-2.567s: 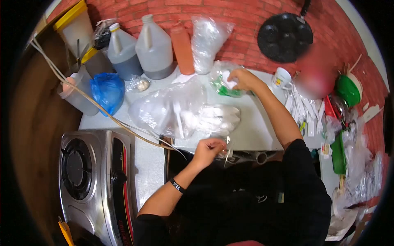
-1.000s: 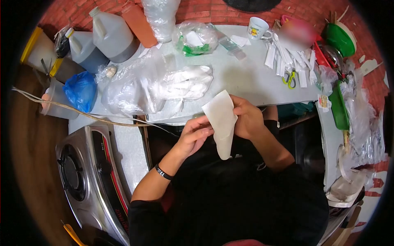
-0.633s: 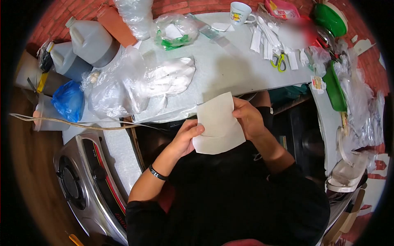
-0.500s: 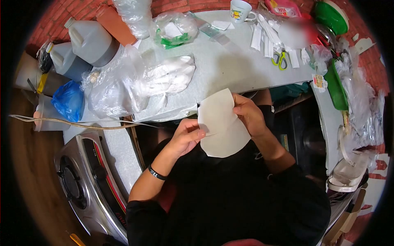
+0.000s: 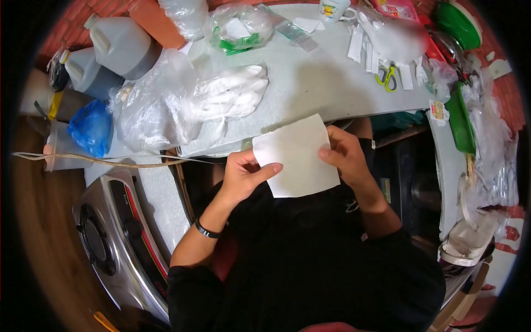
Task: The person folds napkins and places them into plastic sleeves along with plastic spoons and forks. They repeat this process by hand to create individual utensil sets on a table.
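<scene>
A plain off-white sheet of paper (image 5: pixel 296 157), roughly square, is stretched between my two hands above my lap, just in front of the table's near edge. My left hand (image 5: pixel 243 176) grips its left side, thumb on top and fingers behind. On the opposite side, my right hand (image 5: pixel 347 155) pinches the sheet the same way, its thumb pressing the upper face. The fingers under the paper are partly hidden. Past the sheet, on the table (image 5: pixel 310 83), lies a clear plastic bag of white wrapped items (image 5: pixel 235 94).
Yellow-green scissors (image 5: pixel 387 78) lie near white strips at the back right, by a mug (image 5: pixel 333 10). Jugs (image 5: pixel 123 47) and a blue bag (image 5: pixel 91 128) stand left. A gas stove (image 5: pixel 119 238) is at lower left; a cord (image 5: pixel 110 159) crosses above it.
The sheet has turned from a curved, upright position to a flatter, squarer one. My left hand has moved slightly left and up, and the view has shifted a little.
</scene>
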`<state>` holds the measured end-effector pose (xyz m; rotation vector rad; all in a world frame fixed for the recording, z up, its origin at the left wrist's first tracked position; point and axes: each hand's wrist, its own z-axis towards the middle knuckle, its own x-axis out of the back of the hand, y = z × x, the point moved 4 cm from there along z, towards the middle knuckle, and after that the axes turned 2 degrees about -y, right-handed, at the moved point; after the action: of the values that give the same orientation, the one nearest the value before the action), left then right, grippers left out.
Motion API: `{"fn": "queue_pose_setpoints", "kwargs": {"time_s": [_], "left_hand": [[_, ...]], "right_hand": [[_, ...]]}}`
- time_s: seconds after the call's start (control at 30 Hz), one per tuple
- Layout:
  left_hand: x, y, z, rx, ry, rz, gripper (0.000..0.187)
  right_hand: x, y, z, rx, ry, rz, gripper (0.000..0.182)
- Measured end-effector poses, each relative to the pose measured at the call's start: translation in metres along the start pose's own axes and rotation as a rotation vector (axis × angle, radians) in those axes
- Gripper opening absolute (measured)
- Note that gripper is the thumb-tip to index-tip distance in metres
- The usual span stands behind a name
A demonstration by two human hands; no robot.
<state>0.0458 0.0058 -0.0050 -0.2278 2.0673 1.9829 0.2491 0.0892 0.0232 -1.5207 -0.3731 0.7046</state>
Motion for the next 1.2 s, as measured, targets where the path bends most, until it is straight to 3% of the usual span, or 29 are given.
{"fn": "queue_pose_setpoints", "kwargs": {"time_s": [0.27,0.47,0.57,0.67,0.77,0.87,1.0,1.2], "left_hand": [[0.006,0.012,0.001,-0.070,0.005,0.128,0.021],[0.015,0.022,0.002,-0.262,0.020,0.264,0.017],[0.016,0.024,0.000,-0.295,0.032,0.219,0.019],[0.017,0.029,0.002,-0.329,-0.081,0.194,0.022],[0.023,0.027,0.002,-0.289,-0.107,0.196,0.026],[0.019,0.031,0.002,-0.299,-0.005,0.171,0.029],[0.029,0.017,0.004,-0.191,0.152,0.051,0.018],[0.013,0.016,0.006,-0.125,-0.059,0.030,0.021]], "right_hand": [[0.003,0.001,-0.004,-0.030,-0.013,-0.087,0.021],[0.018,0.009,-0.009,0.078,-0.016,-0.261,0.010],[0.013,-0.001,-0.005,0.220,-0.098,-0.167,0.012],[0.013,-0.012,0.000,0.245,-0.252,-0.159,0.015],[0.010,-0.015,0.002,0.268,-0.292,-0.041,0.017],[0.008,-0.021,0.003,0.312,-0.250,-0.086,0.012],[0.002,-0.028,0.002,0.325,-0.238,-0.342,0.008],[-0.009,-0.028,0.008,0.356,-0.156,-0.470,0.018]]}}
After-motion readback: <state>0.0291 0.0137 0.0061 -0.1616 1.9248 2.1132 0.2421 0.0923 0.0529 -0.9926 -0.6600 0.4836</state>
